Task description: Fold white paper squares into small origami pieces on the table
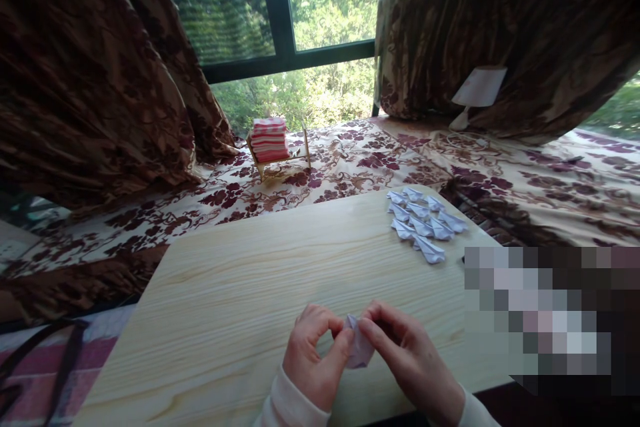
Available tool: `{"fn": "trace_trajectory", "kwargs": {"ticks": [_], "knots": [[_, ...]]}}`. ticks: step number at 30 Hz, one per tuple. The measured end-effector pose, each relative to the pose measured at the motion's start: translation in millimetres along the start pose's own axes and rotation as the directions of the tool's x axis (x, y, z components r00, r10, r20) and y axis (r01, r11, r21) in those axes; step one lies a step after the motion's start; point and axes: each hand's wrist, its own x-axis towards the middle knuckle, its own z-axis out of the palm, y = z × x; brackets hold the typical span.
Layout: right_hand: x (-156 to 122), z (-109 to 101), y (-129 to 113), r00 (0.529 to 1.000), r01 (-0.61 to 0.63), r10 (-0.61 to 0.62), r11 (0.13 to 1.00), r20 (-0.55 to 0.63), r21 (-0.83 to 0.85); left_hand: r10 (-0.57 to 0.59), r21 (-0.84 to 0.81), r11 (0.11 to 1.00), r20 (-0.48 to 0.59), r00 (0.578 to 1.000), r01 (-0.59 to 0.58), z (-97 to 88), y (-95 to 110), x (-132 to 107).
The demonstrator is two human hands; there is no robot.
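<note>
A small piece of folded white paper (361, 351) is held between my two hands, over the near part of the wooden table (240, 273). My left hand (316, 353) pinches its left upper edge between thumb and fingers. On the other side, my right hand (403, 350) grips the upper right edge with thumb and forefinger. The paper has creases and a pointed top, and part of it is hidden behind my fingertips. Several folded white paper pieces (423, 223) lie in close rows at the table's far right corner.
Beyond the table, a small rack (270, 163) carries a stack of pink-striped cloths (270, 140) on a floral cover (350, 160). A white table lamp (480, 87) stands before the right curtain (450, 20). A blurred patch hides the right side of the table.
</note>
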Motion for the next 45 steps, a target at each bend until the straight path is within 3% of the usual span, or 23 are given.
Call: {"fn": "trace_trajectory", "kwargs": {"ticks": [14,19,22,26,33,45], "knots": [[-0.1,-1.2,-0.1,0.996,0.039,-0.034,0.998,0.087,-0.048,-0.002,-0.058,0.998,0.022,1.000,0.003,-2.8,2.9,0.2],[0.4,-0.5,0.7,0.994,0.103,-0.099,0.990,0.038,-0.096,-0.031,-0.071,0.997,0.007,1.000,0.031,2.3,1.2,-1.1],[0.5,0.1,3.1,0.997,0.073,-0.073,0.997,0.000,-0.009,-0.073,-0.084,0.994,-0.025,0.997,0.071,4.6,-1.5,-2.5],[0.9,-1.9,4.2,0.999,-0.009,0.006,0.997,0.050,0.076,-0.097,-0.093,0.991,-0.025,0.995,0.095,3.3,-3.3,-4.3],[2.9,-7.3,1.8,0.993,0.046,-0.040,0.997,0.112,-0.058,-0.099,-0.071,0.993,-0.001,0.995,0.099,3.4,0.5,-7.3],[5.5,0.7,-1.1,0.994,0.074,-0.071,0.997,0.087,-0.033,-0.155,-0.191,0.969,0.034,0.987,0.159,4.7,4.3,-9.8]]}}
